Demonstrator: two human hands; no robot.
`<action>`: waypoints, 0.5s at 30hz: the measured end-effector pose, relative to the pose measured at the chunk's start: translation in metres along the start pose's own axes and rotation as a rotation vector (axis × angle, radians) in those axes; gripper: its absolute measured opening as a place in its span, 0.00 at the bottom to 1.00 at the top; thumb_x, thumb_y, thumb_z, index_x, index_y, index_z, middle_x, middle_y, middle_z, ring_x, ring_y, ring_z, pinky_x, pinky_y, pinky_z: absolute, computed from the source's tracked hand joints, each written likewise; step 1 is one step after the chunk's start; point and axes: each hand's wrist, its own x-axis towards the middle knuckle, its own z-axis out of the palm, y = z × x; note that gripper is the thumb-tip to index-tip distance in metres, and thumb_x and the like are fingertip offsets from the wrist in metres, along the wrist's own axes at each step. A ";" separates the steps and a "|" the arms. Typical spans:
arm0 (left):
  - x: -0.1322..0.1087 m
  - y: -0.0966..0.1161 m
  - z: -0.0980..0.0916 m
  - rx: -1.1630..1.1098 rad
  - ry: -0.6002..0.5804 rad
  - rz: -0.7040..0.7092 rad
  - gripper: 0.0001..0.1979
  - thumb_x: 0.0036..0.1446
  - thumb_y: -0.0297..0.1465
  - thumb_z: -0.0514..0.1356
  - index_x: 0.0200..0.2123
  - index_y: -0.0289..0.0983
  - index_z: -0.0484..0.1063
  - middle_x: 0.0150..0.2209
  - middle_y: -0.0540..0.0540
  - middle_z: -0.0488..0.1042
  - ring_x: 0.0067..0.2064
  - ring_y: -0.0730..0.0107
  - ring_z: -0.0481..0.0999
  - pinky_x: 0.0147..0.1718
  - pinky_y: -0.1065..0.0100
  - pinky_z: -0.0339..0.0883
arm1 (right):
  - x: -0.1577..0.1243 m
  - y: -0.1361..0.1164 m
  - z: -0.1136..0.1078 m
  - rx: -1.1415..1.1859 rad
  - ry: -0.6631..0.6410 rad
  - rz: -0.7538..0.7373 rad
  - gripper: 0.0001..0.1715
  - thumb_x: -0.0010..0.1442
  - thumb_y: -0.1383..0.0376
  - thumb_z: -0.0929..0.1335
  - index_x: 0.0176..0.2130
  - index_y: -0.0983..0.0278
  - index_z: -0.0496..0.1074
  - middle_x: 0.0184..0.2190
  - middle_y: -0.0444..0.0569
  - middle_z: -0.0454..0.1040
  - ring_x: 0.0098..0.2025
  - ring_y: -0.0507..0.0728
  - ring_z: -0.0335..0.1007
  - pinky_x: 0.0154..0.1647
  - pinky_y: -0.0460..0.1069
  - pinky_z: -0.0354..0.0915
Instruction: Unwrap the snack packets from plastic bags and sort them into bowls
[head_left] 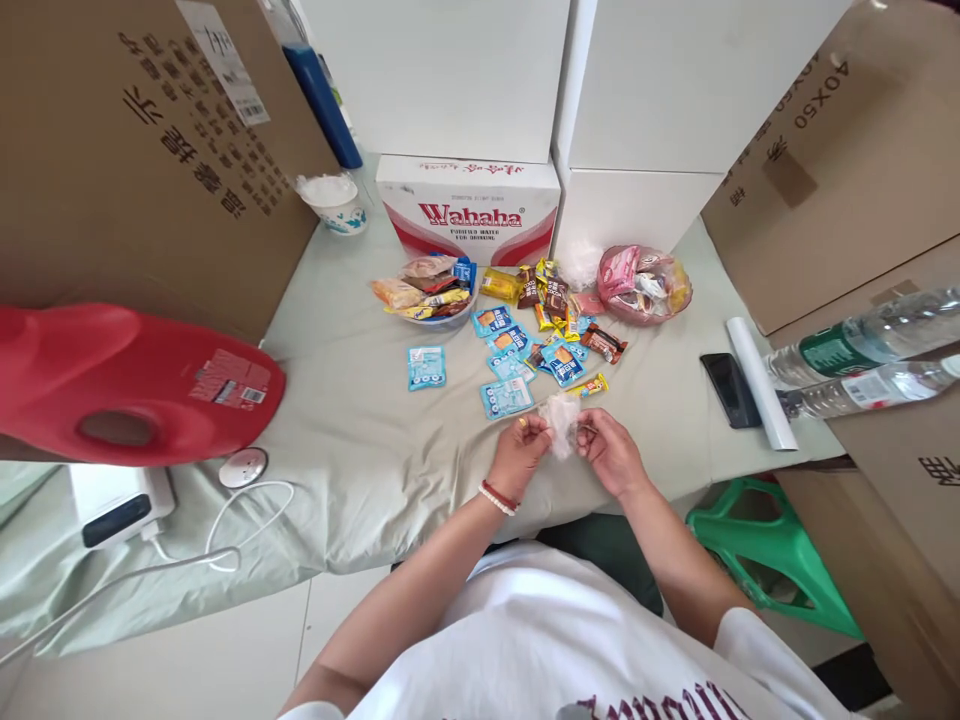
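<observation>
A crumpled clear plastic bag [561, 425] is stretched between my two hands above the front of the cloth-covered table. My left hand [519, 452], with a beaded bracelet at its wrist, pinches the bag's left side. On the other side my right hand [611, 452] grips it with thumb and fingers. Just beyond lie several blue snack packets [507, 397], a small yellow packet [589, 386] and a brown wrapped bar [604, 344]. One blue packet [427, 368] lies apart to the left. Behind them are a clear bowl of snacks [450, 319] and a pink bowl of snacks [645, 315].
A Wahaha carton [471, 215] stands at the back. To the left are a red jug [172, 385], a paper cup [337, 205] and a white power bank [120, 505] with a cable. A phone [729, 390], a white roll [761, 385] and plastic bottles [862, 345] lie right.
</observation>
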 end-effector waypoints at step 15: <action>-0.006 0.013 -0.038 -0.380 0.083 -0.068 0.21 0.44 0.34 0.75 0.33 0.41 0.65 0.37 0.53 0.76 0.42 0.67 0.78 0.50 0.53 0.75 | 0.011 -0.004 -0.001 0.010 0.129 0.010 0.26 0.44 0.51 0.84 0.31 0.59 0.72 0.33 0.42 0.77 0.34 0.53 0.73 0.38 0.51 0.75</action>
